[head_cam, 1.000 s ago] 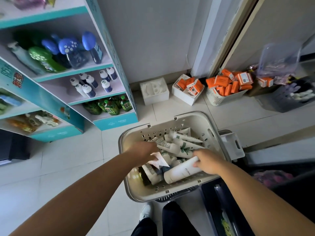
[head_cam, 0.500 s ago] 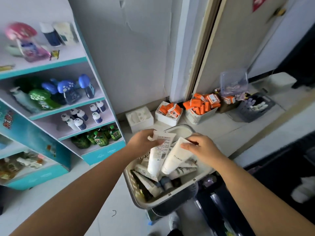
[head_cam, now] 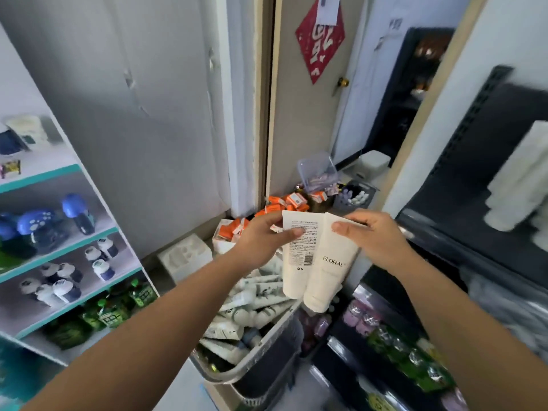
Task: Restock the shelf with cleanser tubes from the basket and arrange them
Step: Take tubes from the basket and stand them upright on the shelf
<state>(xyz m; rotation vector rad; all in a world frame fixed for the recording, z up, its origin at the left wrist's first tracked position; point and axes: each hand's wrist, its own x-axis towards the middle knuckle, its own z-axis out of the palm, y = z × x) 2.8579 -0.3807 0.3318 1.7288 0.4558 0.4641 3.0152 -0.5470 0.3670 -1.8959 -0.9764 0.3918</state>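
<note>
Left grip (head_cam: 261,241) pinches the flat upper end of a barcode-side cleanser tube (head_cam: 298,259). Just to its right, my right grip (head_cam: 376,238) pinches the FLORAL cleanser tube (head_cam: 329,271). The two touch and hang cap-down. Below both grips sits the grey basket (head_cam: 267,366), heaped with more tubes (head_cam: 252,298).
</note>
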